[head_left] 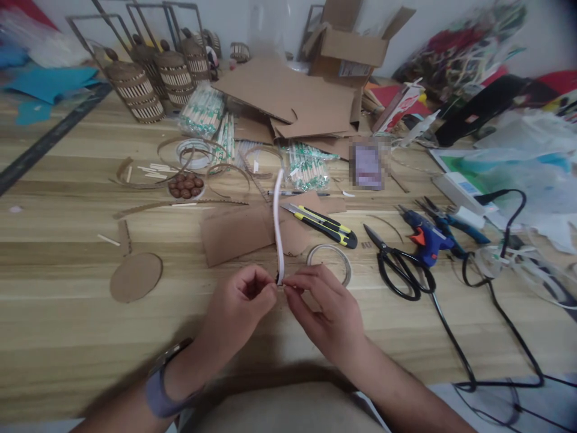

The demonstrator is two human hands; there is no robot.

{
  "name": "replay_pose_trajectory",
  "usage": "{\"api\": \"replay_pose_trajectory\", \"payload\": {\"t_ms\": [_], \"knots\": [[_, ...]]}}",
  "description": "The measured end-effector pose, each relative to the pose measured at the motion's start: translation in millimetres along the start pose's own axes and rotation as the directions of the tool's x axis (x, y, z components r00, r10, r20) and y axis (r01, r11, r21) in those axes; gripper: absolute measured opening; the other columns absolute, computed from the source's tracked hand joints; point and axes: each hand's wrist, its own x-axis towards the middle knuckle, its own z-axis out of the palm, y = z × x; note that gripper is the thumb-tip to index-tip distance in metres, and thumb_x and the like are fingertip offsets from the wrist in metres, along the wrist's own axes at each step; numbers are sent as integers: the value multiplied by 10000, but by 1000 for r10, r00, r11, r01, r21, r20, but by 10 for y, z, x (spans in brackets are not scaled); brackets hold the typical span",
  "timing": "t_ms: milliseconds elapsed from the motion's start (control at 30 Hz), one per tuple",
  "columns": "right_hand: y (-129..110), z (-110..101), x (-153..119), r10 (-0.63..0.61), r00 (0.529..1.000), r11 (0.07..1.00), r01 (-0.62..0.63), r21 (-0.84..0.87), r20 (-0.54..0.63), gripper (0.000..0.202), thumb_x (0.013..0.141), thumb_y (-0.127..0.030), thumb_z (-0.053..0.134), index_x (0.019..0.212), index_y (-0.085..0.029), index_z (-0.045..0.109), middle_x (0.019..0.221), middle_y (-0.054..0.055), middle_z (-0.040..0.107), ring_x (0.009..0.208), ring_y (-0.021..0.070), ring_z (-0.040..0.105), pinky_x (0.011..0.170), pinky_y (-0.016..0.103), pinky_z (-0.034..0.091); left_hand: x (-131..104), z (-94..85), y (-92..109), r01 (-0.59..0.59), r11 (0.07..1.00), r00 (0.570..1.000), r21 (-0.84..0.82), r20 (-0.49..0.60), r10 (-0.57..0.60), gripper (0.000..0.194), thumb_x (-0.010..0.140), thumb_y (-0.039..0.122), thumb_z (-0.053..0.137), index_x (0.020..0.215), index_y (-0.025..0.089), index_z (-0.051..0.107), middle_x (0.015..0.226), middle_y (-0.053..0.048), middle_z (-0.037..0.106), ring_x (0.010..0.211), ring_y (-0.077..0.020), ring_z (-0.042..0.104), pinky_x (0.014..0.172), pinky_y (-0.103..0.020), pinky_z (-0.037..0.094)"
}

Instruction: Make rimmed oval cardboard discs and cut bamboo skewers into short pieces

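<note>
A narrow strip with a white face point(278, 231) stretches away from me, its near end between my fingertips. My left hand point(246, 307) pinches that end from the left. From the other side, the thumb and fingers of my right hand point(322, 307) are closed on the same end. Just beyond my right hand lies a roll of tape point(347, 264), partly covered by the fingers. Pieces of flat brown cardboard point(234, 234) lie beyond my left hand, and a yellow and black utility knife point(324, 225) rests to the right of the strip.
Black-handled scissors point(401, 273), a blue glue gun point(424, 237) and pliers point(455, 225) lie on the right. A cardboard disc point(135, 276) is at left. Farther back are a bowl of brown balls point(186, 186), bagged sticks point(309, 168), bamboo lanterns point(135, 90) and cardboard sheets point(288, 96).
</note>
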Motion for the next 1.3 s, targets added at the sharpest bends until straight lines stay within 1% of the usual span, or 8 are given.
{"api": "replay_pose_trajectory", "payload": {"t_ms": [100,300,467,667,833,967,1133,1300], "knots": [[4,18,-13,0,1000,999,1,-47,20,154,904,-153,584,935,-240,707,844,62,712,752,190,682,662,313,563,-17,12,-7,-33,998,999,55,-34,35,96,684,289,553,635,208,569,556,43,527,525,-122,467,489,-224,350],[12,23,-13,68,997,998,-68,-2,41,149,894,-147,578,883,-245,690,784,31,689,690,167,659,644,294,550,-42,32,-12,-100,978,993,183,-41,109,103,711,272,543,638,211,581,550,38,556,525,-133,518,509,-235,383],[4,24,-14,117,990,992,-121,43,72,133,882,-142,593,854,-236,684,769,23,681,674,158,644,625,274,537,-49,45,-45,-181,952,980,246,-36,195,115,739,254,536,645,210,587,561,34,581,534,-133,537,523,-236,392],[19,25,-17,128,987,991,-130,10,96,125,896,-161,590,834,-235,669,752,18,665,673,158,634,623,274,525,-40,50,-84,-232,924,967,304,-34,254,114,769,234,546,666,215,590,584,31,600,549,-141,552,541,-247,405],[22,27,-15,88,992,996,-86,-21,89,127,902,-144,575,835,-220,653,748,26,660,673,159,627,616,272,507,-29,51,-79,-380,868,909,321,-45,415,110,764,161,553,674,207,597,770,-21,689,752,-171,638,701,-270,474],[23,35,-22,73,993,997,-71,-18,92,124,908,-138,572,840,-212,644,746,23,653,672,154,620,610,261,499,-30,51,-94,-403,856,897,325,-44,439,116,766,134,553,687,202,604,754,-14,678,734,-159,631,693,-257,480],[36,46,-33,56,995,998,-56,-8,87,129,913,-132,555,843,-204,637,753,20,643,670,147,614,601,249,496,-22,53,-109,-455,838,870,301,-52,491,128,760,119,537,687,197,608,749,-6,680,727,-141,634,686,-232,489],[41,42,-21,57,994,998,-55,-21,92,130,914,-134,541,839,-198,626,766,27,642,685,154,617,610,256,509,-19,55,-111,-471,833,865,290,-36,501,135,757,104,534,690,191,613,749,-1,675,721,-126,631,681,-214,488]]}}
